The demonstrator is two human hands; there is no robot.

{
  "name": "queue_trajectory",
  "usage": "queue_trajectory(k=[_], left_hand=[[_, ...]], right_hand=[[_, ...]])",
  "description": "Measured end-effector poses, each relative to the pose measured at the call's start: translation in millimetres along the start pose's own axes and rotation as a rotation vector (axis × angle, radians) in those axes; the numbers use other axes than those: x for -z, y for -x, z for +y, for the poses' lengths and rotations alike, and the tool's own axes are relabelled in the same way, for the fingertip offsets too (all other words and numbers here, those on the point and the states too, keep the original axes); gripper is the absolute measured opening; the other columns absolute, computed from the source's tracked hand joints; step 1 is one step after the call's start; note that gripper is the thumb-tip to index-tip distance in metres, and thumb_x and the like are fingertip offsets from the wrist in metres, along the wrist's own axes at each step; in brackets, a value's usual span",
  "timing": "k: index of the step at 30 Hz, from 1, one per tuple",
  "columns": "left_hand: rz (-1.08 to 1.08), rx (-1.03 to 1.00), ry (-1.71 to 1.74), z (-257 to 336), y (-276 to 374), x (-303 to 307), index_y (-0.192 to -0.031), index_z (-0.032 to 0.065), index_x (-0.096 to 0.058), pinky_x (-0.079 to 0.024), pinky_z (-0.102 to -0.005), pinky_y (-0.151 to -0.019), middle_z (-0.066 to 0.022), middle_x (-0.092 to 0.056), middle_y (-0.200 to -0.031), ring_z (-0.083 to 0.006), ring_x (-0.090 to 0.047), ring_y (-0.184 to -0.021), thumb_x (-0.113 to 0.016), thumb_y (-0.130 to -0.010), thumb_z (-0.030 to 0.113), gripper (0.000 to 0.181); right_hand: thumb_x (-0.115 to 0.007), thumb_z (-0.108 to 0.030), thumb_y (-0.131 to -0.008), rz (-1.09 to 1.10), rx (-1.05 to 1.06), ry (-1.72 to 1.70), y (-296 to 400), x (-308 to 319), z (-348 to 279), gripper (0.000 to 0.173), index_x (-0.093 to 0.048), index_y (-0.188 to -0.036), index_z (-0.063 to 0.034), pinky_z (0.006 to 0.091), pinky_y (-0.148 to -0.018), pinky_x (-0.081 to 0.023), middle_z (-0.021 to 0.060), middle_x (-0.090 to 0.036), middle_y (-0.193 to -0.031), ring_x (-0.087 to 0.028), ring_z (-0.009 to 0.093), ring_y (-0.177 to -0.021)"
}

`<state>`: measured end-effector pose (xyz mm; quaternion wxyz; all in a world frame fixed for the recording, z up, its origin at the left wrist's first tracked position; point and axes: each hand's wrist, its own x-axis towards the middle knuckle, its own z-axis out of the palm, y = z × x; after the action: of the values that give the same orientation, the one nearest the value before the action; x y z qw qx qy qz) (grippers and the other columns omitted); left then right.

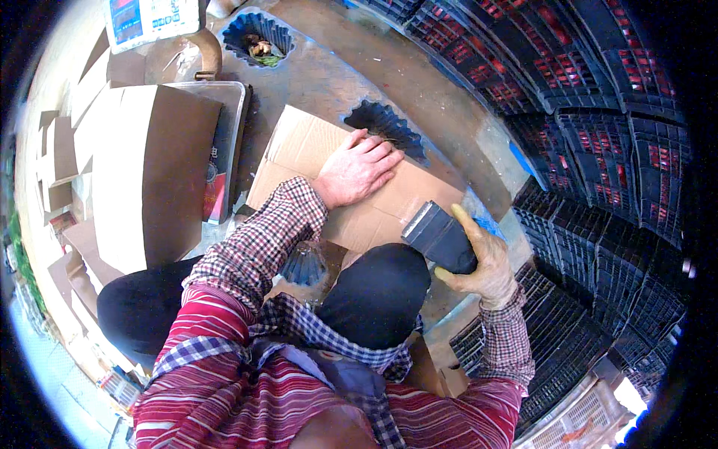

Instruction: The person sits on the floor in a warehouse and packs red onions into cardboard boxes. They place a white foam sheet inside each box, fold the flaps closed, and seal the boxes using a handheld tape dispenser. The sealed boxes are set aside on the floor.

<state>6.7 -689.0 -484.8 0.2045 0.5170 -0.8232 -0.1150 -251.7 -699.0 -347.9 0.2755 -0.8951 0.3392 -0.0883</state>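
Note:
My left hand (359, 171) lies flat, palm down, on a brown cardboard piece (303, 137), its fingertips at the far edge. Creases run across the cardboard, which rests tilted in front of my knees. My right hand (485, 258) grips a black block-like hand tool (440, 236) between thumb and fingers. One end of this tool carries a pale strip and is close to the cardboard's right corner; its exact kind is unclear. Beyond the cardboard, a fluted black-lined hole (387, 123) shows partly in a blue-stained board (314, 73).
Stacked black plastic crates (561, 62) with red contents stand to the right. At the left are an upright carton (168, 168), a flat dark panel (227, 151) and several smaller boxes (60, 151). Another fluted hole (258, 39) holds scraps. A white printed container (154, 22) sits at upper left.

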Motion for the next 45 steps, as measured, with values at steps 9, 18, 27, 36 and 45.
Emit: queue_trajectory(k=[9,18,27,36,45], left_hand=[[-0.051,0.834,1.643,53.0,17.6,17.3,-0.114,0.0028,-0.051,-0.050,-0.0288,-0.075,-0.0083,-0.058,-0.094,-0.0177,-0.059,-0.082,-0.042,-0.096,0.033,0.037],[0.035,0.642,1.680,85.7,14.8,-12.1,-0.097,0.0039,-0.060,-0.044,-0.0204,-0.068,0.0049,-0.058,-0.083,-0.0031,-0.050,-0.076,-0.049,-0.095,0.018,0.018],[0.451,0.986,1.041,-9.0,77.2,98.5,-0.082,0.0024,-0.065,-0.046,-0.0246,-0.067,-0.0010,-0.062,-0.073,-0.0087,-0.056,-0.069,-0.058,-0.086,0.015,0.015],[0.587,1.148,1.067,-142.6,153.5,74.5,-0.079,0.0074,-0.065,-0.029,-0.0195,-0.050,0.0064,-0.055,-0.066,-0.0026,-0.040,-0.055,-0.058,-0.087,0.018,0.015],[0.406,1.168,1.169,-159.3,161.8,7.1,-0.081,0.0078,-0.062,-0.037,-0.0222,-0.057,0.0049,-0.055,-0.071,-0.0045,-0.046,-0.063,-0.057,-0.088,0.020,0.015]], right_hand=[[-0.081,-0.026,-0.057,-0.012,-0.039,-0.095,0.8,-1.1,0.2,0.087,-0.043,-0.132,-0.0048,0.0350,-0.067,-0.051,0.0133,-0.063,-0.087,-0.063,0.028,-0.073],[-0.079,-0.025,-0.056,-0.008,-0.033,-0.051,-5.8,-2.5,-7.3,0.087,-0.042,-0.134,-0.0106,0.0363,-0.067,-0.051,0.0132,-0.061,-0.093,-0.063,0.029,-0.074],[-0.080,-0.034,-0.061,-0.153,0.055,-0.038,-24.1,-6.8,-19.6,0.070,-0.056,-0.124,-0.0180,0.0375,-0.066,-0.051,0.0109,-0.054,-0.080,-0.060,0.027,-0.069],[-0.076,-0.041,-0.066,-0.266,0.034,0.067,-60.7,-19.4,-48.4,0.067,-0.054,-0.126,-0.0211,0.0396,-0.070,-0.051,0.0137,-0.057,-0.077,-0.061,0.029,-0.072],[-0.077,-0.038,-0.063,-0.495,-0.181,0.106,-81.3,-19.3,-64.0,0.072,-0.052,-0.129,-0.0233,0.0385,-0.076,-0.049,0.0108,-0.056,-0.080,-0.060,0.027,-0.078]])
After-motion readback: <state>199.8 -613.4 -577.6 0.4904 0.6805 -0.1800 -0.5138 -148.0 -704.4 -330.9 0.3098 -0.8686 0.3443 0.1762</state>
